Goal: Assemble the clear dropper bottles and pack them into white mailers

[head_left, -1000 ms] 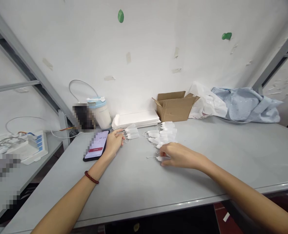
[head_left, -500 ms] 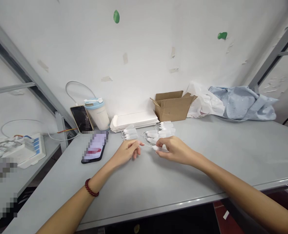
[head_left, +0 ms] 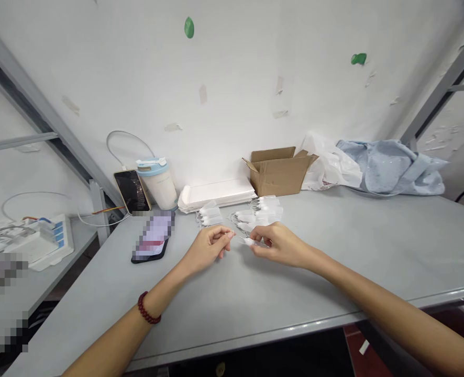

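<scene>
Between the thumb and fingers of my right hand [head_left: 281,243] is a small white needle-tip bottle [head_left: 249,241], its thin metal tip pointing left toward my other hand. The fingers cover most of its body. My left hand [head_left: 210,245] is closed in a pinch just left of that tip, a small gap apart from it. Something tiny and pale may be at its fingertips, too small to name. Behind the hands lie several similar white bottles with thin tips, in a left group [head_left: 210,213] and a right group [head_left: 265,209].
Along the wall stand a flat white stack [head_left: 218,193], an open cardboard box [head_left: 281,175], a white plastic bag [head_left: 330,165] and pale blue cloth [head_left: 393,167]. To the left are a lidded cup [head_left: 159,186], an upright phone [head_left: 132,191] and a lying phone [head_left: 153,238] on the grey table [head_left: 255,314].
The bottle's tip has come away from my left fingers, leaving a gap. My left fingers have curled into a tighter pinch. My right hand has barely shifted and still holds the bottle.
</scene>
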A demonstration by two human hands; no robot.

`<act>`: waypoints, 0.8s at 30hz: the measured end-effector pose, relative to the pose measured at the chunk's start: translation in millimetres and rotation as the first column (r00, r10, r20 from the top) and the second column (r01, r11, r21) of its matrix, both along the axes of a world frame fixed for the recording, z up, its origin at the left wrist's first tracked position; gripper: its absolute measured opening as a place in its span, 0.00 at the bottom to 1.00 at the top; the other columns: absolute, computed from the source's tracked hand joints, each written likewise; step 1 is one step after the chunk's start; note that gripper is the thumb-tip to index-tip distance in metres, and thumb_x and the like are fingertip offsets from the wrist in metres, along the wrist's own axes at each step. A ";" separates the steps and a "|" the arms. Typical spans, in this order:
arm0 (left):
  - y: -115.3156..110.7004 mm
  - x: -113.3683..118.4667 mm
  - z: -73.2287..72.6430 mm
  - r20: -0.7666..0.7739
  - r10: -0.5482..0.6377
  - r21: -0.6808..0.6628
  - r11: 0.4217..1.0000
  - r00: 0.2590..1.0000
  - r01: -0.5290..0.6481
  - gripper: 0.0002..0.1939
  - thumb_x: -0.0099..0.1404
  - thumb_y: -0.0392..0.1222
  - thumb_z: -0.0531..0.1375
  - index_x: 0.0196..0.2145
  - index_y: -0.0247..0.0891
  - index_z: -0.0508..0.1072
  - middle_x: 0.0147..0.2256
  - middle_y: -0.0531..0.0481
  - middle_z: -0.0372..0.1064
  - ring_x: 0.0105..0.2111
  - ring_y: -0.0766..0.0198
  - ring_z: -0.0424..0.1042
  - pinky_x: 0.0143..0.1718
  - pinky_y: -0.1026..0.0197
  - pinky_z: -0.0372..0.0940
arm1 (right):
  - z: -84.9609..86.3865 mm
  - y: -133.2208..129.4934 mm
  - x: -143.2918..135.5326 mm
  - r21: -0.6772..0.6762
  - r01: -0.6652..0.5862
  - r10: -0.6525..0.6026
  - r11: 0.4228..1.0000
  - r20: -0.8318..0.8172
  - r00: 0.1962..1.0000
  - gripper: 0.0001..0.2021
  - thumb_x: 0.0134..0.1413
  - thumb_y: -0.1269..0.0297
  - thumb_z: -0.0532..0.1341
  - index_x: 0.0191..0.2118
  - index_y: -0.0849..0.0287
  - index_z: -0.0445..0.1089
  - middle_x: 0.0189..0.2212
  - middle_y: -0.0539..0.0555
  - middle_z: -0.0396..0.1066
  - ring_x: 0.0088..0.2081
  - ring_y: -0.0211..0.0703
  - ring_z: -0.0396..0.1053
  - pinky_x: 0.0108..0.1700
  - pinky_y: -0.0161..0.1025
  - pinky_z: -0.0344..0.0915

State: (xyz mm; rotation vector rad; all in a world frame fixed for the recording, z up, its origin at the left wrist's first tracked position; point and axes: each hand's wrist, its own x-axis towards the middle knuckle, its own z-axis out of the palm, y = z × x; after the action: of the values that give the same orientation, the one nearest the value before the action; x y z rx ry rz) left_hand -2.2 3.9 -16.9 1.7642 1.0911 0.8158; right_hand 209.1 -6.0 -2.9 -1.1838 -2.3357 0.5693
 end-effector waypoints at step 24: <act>-5.1 2.4 -1.2 0.004 -0.137 -0.068 0.988 0.991 0.137 0.16 0.64 0.50 0.52 0.33 0.34 0.70 0.24 0.51 0.65 0.19 0.71 0.61 0.21 0.67 0.58 | -0.2 -4.1 -5.2 -0.091 -0.017 0.013 0.996 -0.045 0.999 0.06 0.49 0.68 0.56 0.30 0.62 0.70 0.21 0.49 0.66 0.22 0.33 0.57 0.26 0.31 0.52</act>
State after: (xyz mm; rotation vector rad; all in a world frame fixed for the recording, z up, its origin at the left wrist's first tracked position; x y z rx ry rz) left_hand 0.1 -1.2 -18.1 1.7605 0.9752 0.6867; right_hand 204.0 -10.2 -3.1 -1.1827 -2.3048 0.7071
